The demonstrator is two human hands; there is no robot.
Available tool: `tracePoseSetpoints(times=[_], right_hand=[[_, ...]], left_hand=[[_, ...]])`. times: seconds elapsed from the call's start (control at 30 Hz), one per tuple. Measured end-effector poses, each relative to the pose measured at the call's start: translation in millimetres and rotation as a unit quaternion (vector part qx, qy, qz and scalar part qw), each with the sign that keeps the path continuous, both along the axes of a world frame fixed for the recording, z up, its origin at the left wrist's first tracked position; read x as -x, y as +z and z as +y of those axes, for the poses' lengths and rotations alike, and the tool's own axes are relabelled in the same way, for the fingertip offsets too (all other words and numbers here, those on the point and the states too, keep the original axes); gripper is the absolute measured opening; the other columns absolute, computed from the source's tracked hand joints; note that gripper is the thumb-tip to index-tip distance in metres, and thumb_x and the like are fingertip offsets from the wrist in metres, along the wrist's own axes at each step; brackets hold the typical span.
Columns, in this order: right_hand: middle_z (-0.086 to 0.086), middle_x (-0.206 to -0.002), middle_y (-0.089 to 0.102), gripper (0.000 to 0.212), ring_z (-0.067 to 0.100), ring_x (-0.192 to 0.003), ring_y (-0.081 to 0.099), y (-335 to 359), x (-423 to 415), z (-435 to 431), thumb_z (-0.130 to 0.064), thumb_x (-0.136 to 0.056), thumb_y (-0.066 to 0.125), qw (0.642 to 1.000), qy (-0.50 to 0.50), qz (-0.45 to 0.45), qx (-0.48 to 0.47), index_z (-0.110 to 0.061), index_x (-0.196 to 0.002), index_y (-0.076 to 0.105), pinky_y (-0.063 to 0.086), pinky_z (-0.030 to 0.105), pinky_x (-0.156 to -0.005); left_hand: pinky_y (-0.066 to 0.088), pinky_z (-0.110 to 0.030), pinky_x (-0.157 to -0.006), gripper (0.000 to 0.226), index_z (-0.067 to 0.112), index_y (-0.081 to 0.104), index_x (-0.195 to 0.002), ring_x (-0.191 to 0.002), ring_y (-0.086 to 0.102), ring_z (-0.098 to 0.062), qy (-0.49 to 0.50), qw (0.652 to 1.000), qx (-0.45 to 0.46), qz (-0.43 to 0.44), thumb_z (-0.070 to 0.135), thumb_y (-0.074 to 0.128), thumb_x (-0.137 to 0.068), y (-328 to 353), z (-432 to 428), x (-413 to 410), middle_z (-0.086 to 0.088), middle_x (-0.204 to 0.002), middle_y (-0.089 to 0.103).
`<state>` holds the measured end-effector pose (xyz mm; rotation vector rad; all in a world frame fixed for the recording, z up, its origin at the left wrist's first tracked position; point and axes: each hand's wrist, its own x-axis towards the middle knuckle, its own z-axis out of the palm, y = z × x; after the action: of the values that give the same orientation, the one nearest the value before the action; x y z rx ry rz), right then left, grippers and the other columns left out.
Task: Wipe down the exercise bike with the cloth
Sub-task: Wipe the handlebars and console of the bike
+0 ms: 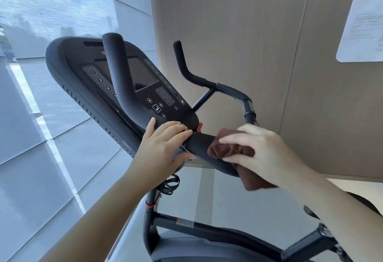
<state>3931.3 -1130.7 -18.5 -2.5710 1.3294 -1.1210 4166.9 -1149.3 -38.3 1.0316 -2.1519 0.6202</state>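
A black exercise bike fills the middle of the view, with its console [132, 87] tilted up at the left and curved handlebars [186, 69] rising behind. My left hand [163, 147] grips the padded bar just below the console's lower edge. My right hand [263, 154] holds a brown cloth [234, 149] bunched against the black padded bar [203, 145], fingers wrapped over it. Part of the cloth hangs down under my palm.
The bike's frame [186, 224] and upright post run below my arms. A beige wall [248, 33] with a white paper notice [364, 23] stands close on the right. A large window [51, 23] and pale tiled floor lie to the left.
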Motion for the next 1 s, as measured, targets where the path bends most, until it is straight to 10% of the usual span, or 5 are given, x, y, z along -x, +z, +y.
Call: tracePoseSetpoints(times=[0.2,0.47,0.77,1.0], right_hand=[[-0.031,-0.082,0.057,0.029,-0.011,-0.084,0.052,31,-26,-47,-0.03,-0.073,0.075,0.987,0.072,-0.005,-0.141,-0.037,-0.101,0.069,0.033,0.0,-0.075],[-0.013,-0.098,0.063,0.028,-0.002,-0.092,0.056,5,18,-28,-0.027,-0.07,0.077,0.99,0.117,-0.033,-0.066,-0.039,-0.095,0.07,0.037,0.009,-0.085],[-0.037,-0.088,0.063,0.037,-0.019,-0.092,0.054,32,-4,-59,-0.023,-0.071,0.077,0.971,0.145,0.016,-0.19,-0.053,-0.087,0.064,0.033,-0.004,-0.078],[-0.002,-0.098,0.065,0.034,0.005,-0.091,0.059,-3,21,-12,-0.014,-0.068,0.078,0.992,0.044,-0.111,-0.038,-0.031,-0.096,0.07,0.039,0.011,-0.085]], left_hand=[[0.031,-0.066,-0.091,0.041,0.005,0.069,-0.1,-0.103,0.061,-0.028,0.002,0.999,-0.025,0.022,0.034,0.07,-0.07,8,5,5,-0.008,-0.103,0.068],[0.021,-0.059,-0.099,0.041,0.005,0.068,-0.102,-0.107,0.054,-0.023,-0.015,0.997,-0.041,0.063,0.034,0.066,-0.074,3,4,7,-0.008,-0.105,0.066],[0.02,-0.056,-0.101,0.046,0.008,0.069,-0.102,-0.107,0.045,-0.013,-0.013,0.996,-0.039,0.079,0.044,0.056,-0.076,-1,3,6,-0.005,-0.106,0.065],[0.033,-0.052,-0.092,0.045,0.012,0.068,-0.105,-0.102,0.061,-0.024,-0.007,0.999,-0.031,-0.006,0.045,0.049,-0.08,9,1,-4,-0.003,-0.104,0.067]])
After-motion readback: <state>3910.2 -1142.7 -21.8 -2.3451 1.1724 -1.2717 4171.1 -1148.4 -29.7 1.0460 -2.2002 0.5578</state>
